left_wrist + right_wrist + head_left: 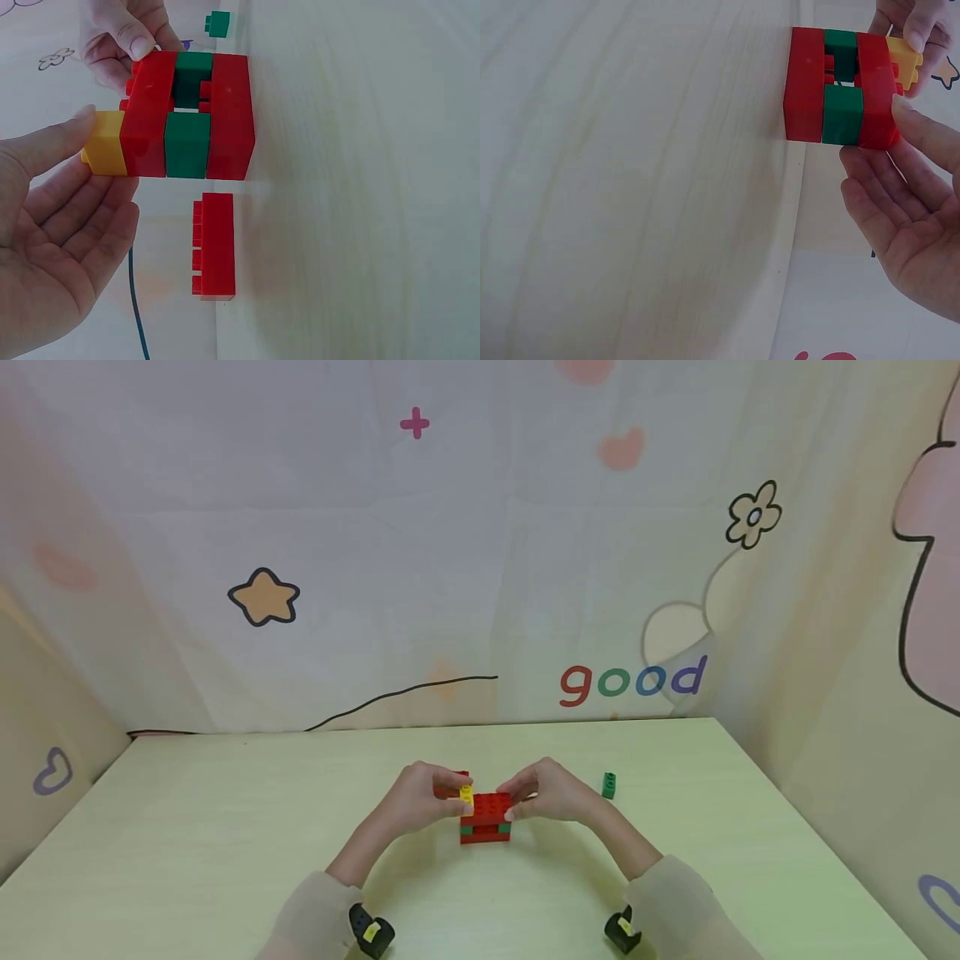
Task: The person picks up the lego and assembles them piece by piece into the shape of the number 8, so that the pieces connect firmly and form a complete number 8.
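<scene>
Between the two hands stands a small stack of toy building bricks. Its upper red brick [491, 807] rests on two green bricks [187, 146], with a gap between them, over a lower red brick [231, 120]. My left hand [422, 797] pinches a yellow brick [107, 142] between thumb and fingers, right at the left end of the upper brick's studded top. At the opposite end, my right hand [557, 792] grips the upper red brick, thumb in front and fingers behind, as the right wrist view shows.
A loose red brick [217, 244] lies beyond the stack to the left, partly hidden by my left hand in the head view. On the table [225, 827], a loose green brick [609, 785] stands to the right. A printed cloth [450, 568] hangs behind the table's far edge.
</scene>
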`<state>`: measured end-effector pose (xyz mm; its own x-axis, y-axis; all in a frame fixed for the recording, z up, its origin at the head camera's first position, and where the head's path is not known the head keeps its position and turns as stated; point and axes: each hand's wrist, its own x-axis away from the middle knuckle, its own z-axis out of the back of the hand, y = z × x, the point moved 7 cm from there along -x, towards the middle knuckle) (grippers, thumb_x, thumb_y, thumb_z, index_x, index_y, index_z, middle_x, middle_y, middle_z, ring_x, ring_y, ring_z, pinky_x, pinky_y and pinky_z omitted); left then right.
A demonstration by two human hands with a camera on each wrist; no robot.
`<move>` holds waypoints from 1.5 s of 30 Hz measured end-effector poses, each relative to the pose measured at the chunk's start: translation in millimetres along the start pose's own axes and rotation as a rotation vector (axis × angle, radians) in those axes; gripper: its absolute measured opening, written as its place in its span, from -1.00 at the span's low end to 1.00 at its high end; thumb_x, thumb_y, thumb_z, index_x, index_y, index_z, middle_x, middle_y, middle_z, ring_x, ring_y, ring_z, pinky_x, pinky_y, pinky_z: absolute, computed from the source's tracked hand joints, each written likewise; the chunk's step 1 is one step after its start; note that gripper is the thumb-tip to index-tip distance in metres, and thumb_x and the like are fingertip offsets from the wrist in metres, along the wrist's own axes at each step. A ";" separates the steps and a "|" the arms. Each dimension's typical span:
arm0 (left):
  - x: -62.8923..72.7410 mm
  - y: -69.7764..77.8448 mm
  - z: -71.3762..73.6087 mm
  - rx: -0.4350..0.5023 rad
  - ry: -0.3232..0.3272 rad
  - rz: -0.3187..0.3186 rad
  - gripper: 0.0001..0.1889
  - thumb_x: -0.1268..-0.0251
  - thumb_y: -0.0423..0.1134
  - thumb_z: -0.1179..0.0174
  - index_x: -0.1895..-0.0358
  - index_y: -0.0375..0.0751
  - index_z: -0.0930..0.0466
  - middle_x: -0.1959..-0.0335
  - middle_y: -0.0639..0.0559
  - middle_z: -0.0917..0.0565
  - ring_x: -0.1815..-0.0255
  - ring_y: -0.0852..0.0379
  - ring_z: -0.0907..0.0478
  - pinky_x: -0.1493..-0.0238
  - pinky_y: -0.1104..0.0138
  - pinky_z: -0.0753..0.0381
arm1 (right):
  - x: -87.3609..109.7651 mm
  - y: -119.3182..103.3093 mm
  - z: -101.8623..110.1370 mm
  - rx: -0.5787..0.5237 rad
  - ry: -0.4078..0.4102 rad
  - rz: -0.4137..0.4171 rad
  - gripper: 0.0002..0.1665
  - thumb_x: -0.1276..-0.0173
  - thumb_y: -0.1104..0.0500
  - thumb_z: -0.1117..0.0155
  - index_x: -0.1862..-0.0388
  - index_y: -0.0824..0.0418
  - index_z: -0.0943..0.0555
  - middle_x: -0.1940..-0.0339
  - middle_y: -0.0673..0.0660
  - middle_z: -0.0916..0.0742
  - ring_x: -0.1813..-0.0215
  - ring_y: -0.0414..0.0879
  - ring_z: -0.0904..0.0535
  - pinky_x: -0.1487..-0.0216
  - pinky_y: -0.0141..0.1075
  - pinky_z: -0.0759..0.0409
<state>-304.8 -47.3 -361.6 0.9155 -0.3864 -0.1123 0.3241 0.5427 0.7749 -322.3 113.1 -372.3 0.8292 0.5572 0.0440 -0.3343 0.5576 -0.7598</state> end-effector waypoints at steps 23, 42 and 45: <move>-1.0 0.0 -3.1 -0.030 -0.011 -0.021 -0.62 -0.01 -0.27 -0.34 0.05 -0.32 -0.61 0.19 -0.06 -0.66 0.21 0.07 -0.55 0.28 0.39 -0.57 | 6.9 6.5 4.4 -0.055 -0.027 0.026 -0.50 -0.10 0.16 -0.37 -0.02 0.35 -0.57 0.09 0.22 -0.68 0.10 0.00 -0.60 0.09 -0.26 -0.59; -0.6 -1.3 -0.8 -0.007 -0.009 -0.015 -0.62 -0.01 -0.27 -0.34 0.05 -0.31 -0.61 0.19 -0.05 -0.66 0.20 0.07 -0.55 0.33 0.42 -0.55 | 41.1 79.6 86.5 0.005 0.295 -0.112 -0.46 -0.17 0.17 -0.31 -0.07 0.46 -0.49 0.00 0.36 -0.61 -0.04 0.15 -0.54 -0.04 -0.11 -0.51; -0.4 -1.6 -0.2 -0.014 -0.008 -0.015 -0.63 -0.02 -0.27 -0.34 0.05 -0.30 -0.61 0.19 -0.05 -0.66 0.20 0.07 -0.55 0.33 0.42 -0.55 | 44.9 91.2 92.2 0.030 0.314 -0.166 -0.46 -0.19 0.16 -0.30 -0.09 0.44 -0.48 -0.01 0.35 -0.60 -0.06 0.17 -0.52 -0.08 -0.07 -0.48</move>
<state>-305.6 -47.8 -362.9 0.9085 -0.4008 -0.1184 0.3409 0.5469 0.7646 -356.9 245.7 -379.8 0.9690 0.2440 -0.0399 -0.1928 0.6447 -0.7398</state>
